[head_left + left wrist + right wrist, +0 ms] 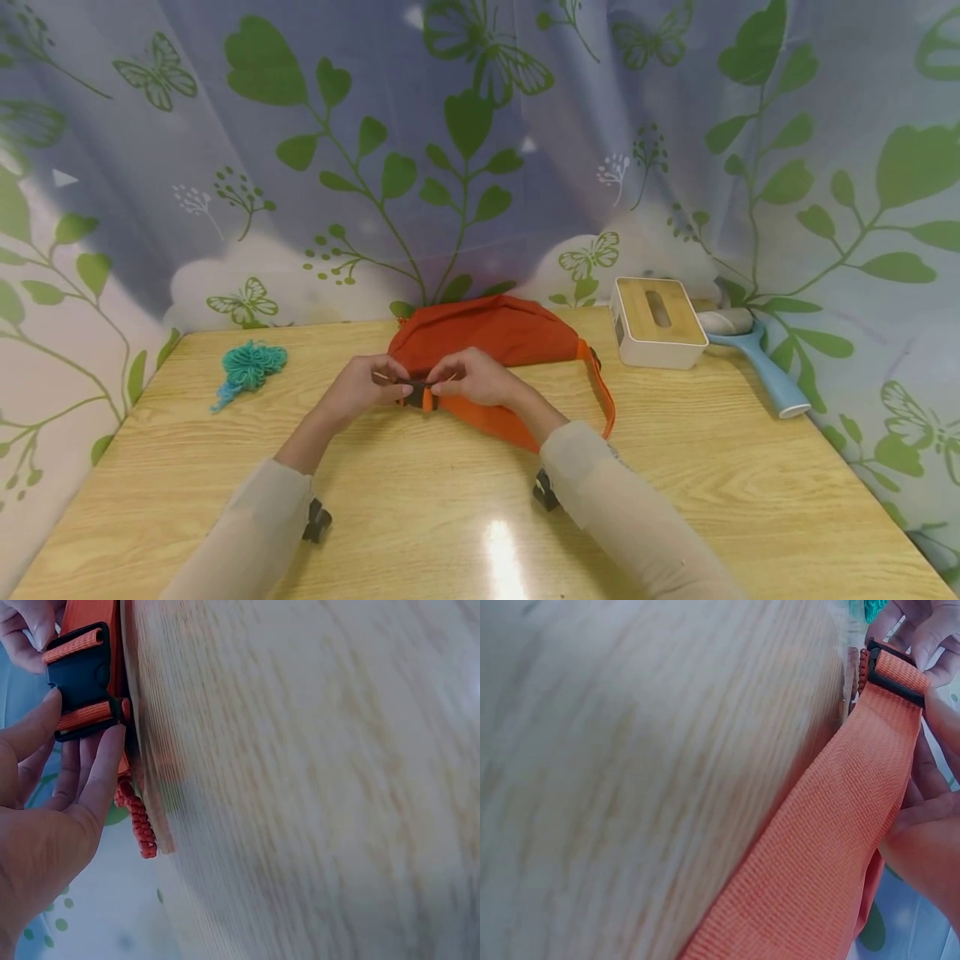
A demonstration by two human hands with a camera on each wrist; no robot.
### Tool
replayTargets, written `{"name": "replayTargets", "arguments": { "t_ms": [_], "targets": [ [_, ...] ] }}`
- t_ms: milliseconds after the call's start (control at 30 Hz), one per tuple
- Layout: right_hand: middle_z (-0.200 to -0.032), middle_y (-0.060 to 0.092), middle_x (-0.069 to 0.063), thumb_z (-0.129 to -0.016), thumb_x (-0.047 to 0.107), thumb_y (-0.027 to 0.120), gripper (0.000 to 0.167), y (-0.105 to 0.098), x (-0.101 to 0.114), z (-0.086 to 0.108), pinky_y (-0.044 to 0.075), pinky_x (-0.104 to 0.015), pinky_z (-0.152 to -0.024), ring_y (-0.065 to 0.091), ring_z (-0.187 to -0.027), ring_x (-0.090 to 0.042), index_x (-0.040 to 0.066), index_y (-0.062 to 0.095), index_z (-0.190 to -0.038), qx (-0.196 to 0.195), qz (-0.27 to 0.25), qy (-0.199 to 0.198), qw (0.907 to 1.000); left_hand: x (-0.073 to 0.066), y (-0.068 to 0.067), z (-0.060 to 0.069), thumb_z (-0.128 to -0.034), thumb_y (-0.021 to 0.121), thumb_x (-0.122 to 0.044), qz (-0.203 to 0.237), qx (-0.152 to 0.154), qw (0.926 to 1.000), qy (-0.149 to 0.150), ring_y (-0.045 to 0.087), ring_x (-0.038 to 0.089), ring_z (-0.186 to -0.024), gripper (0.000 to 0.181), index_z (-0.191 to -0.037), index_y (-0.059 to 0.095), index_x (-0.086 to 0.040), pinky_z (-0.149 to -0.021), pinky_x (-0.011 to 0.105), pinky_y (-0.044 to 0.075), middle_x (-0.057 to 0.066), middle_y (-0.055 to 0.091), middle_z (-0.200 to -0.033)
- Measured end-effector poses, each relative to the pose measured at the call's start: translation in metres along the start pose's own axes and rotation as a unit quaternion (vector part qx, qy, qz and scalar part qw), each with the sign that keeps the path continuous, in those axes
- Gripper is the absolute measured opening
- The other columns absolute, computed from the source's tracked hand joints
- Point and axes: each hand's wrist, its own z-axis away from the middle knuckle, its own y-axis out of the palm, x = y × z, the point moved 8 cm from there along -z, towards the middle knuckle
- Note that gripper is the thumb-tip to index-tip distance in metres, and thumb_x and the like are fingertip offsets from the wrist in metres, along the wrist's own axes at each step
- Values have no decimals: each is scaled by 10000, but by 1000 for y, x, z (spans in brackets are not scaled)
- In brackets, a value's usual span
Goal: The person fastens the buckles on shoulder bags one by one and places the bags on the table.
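An orange waist bag (487, 332) lies on the table, its orange strap (810, 847) curving round in front. Both hands meet at the strap's black side-release buckle (81, 681), whose two halves appear joined in the left wrist view. My left hand (362, 387) pinches one end of the buckle between thumb and fingers. At the other end, my right hand (482, 379) pinches the buckle where the strap threads through it. A braided orange cord (139, 825) hangs beside the buckle.
A bundle of teal yarn (252, 367) lies at the left on the wooden table (420, 517). To the right stands a white tissue box (660, 325) with a wooden lid, beside a blue-handled lint roller (768, 371). A patterned curtain (375, 167) hangs behind.
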Motion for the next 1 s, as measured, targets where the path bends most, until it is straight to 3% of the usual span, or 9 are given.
{"name": "replayTargets", "arguments": {
  "t_ms": [433,1000],
  "targets": [
    [-1097,733,-67,-969,114,703,167,1,-3,1,559,-314,-858,676,-1005,-211,24,757,-1098,16,-32,143,9999,3,1,1,-919,758,-98,68,83,9999,94,686,249,-913,139,-1010,699,-10,-757,351,553,117,633,-1029],
    [-1072,725,-61,-962,101,707,167,3,-8,-1,557,-302,-874,658,-1027,-200,31,758,-1105,164,133,267,9994,8,2,1,-934,743,-100,-89,201,9997,-49,675,269,-970,137,-1036,698,-21,-794,359,555,115,641,-1068]
  ]
}}
